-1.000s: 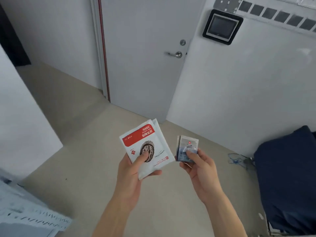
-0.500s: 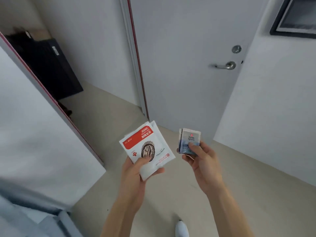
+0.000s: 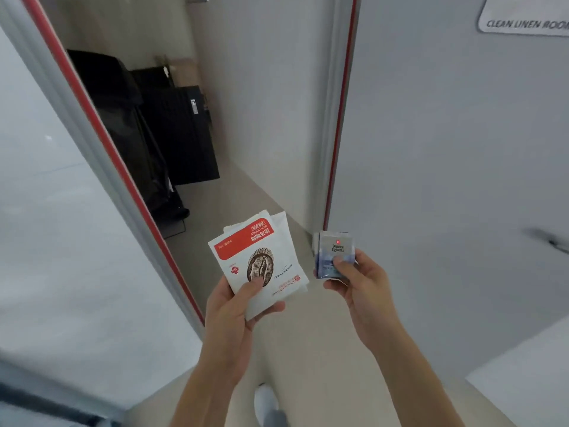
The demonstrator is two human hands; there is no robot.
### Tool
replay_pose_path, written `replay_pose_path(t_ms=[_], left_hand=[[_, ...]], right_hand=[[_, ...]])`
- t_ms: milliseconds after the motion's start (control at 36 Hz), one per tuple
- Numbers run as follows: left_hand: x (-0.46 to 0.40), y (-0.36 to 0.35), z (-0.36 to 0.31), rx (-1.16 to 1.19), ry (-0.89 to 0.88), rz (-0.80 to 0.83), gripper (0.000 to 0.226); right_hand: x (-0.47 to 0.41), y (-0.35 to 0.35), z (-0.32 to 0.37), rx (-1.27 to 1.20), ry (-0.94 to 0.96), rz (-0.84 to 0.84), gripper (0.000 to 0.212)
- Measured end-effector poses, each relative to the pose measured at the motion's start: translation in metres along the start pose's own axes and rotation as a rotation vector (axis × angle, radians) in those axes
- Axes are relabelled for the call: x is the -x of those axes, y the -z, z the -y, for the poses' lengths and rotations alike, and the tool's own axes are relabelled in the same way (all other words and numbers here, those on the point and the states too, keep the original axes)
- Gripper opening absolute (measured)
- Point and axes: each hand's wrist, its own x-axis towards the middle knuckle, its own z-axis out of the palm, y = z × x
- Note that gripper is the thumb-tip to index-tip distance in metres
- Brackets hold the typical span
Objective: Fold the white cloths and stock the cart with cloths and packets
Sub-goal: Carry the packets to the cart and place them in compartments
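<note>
Packets fill both hands near the lower middle of the frame. The left hand [image 3: 237,306] holds a small stack of flat white drip-coffee packets with a red band and a brown coffee-bean drawing [image 3: 258,266]; its thumb presses on the front of the top packet and its fingers [image 3: 271,309] curl round from behind. Just to the right, well clear of that stack, the right hand [image 3: 360,288] pinches a few small blue-and-white sachets printed "Douwe Egberts" [image 3: 334,254], thumb on the front face, fingers behind. Both sets are held upright, above the pale beige floor [image 3: 323,349].

A grey door [image 3: 446,149] with a red edge strip fills the right of the frame, and a sign reading "CLEAN LINEN ROOM" [image 3: 523,23] sits in its upper right corner. A second grey panel with a red edge [image 3: 61,211] slants across the left. Between them, in the upper left, stand black bins or cabinets [image 3: 160,127] against a wall. A white shoe [image 3: 264,402] shows at the bottom centre.
</note>
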Motion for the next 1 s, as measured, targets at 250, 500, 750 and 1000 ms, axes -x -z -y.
replay_pose_path(t_ms=[250,500,750,1000], left_hand=[[-0.210,-0.028,-0.011,0.059,0.084,-0.041,0.032],[-0.390,-0.060,-0.062,0.037,-0.007,0.010,0.041],[-0.527,-0.076,-0.070,-0.015,-0.131,-0.109,0.031],[-0.648,-0.122,-0.078,-0.008,-0.195,-0.241,0.032]], right_hand=[[-0.190,-0.052,0.029,0.054,0.010,-0.025,0.017],[-0.367,-0.106,0.052,0.019,-0.023,-0.002,0.015],[-0.542,-0.155,0.046,-0.006,-0.055,0.154,0.019],[-0.703,-0.184,0.059,-0.133,-0.160,0.318,0.018]])
